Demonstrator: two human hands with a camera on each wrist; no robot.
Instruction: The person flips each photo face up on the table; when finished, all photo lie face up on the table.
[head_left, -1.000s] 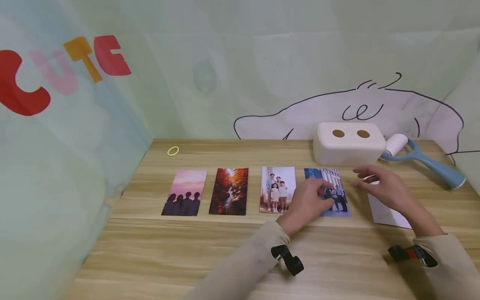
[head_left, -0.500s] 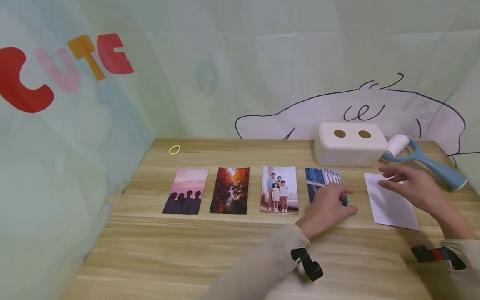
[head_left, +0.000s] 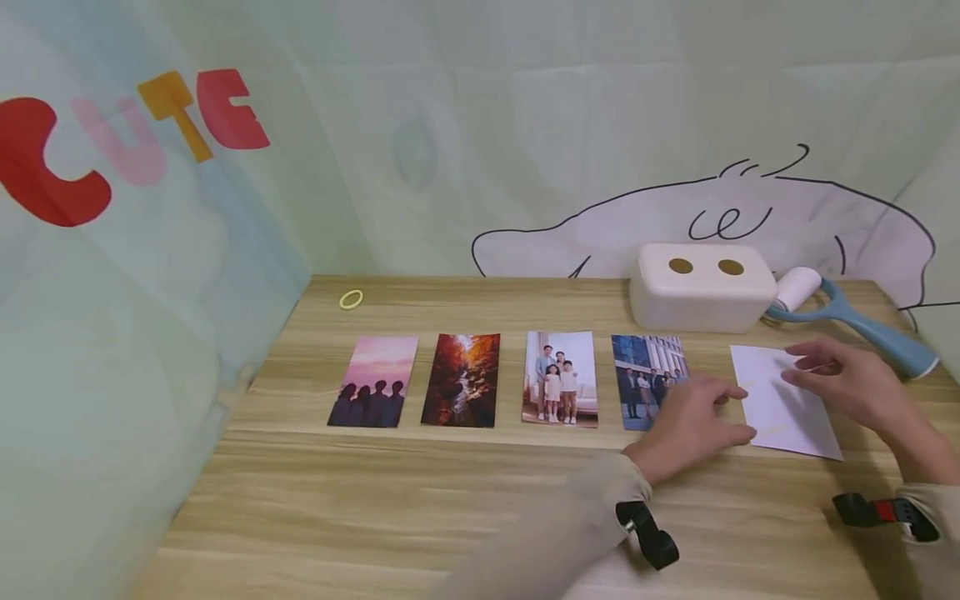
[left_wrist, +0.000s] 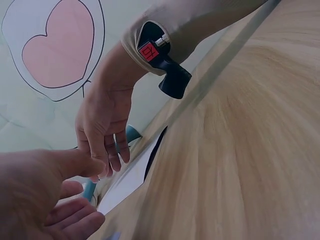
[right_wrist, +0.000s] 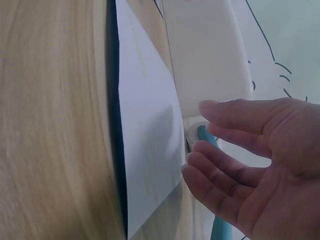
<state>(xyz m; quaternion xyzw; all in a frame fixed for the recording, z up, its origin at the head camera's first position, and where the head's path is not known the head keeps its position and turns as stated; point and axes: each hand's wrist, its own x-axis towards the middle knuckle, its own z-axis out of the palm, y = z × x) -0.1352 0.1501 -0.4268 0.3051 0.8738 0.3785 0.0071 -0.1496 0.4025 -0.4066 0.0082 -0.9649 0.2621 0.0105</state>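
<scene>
A white card, faintly marked in yellow, lies blank side up at the right end of a row of photos. My left hand hovers at its left edge, thumb and fingers apart, holding nothing. Over the card's right side is my right hand, fingers loosely bent and also without anything in them; in the right wrist view the fingers stand just off the card's edge. Partly behind the left hand lies a photo of people by a building. Left of it are a family photo, an autumn stream photo and a sunset silhouette photo.
A cream box with two round brown spots stands at the back right. Beside it lies a blue-handled lint roller with a white roll. A small yellow ring rests at the back left. Printed cloth walls border the wooden table.
Both hands have moved right. The left hand has passed from above the building photo to the white card's left edge, and the right hand has uncovered more of the card.
</scene>
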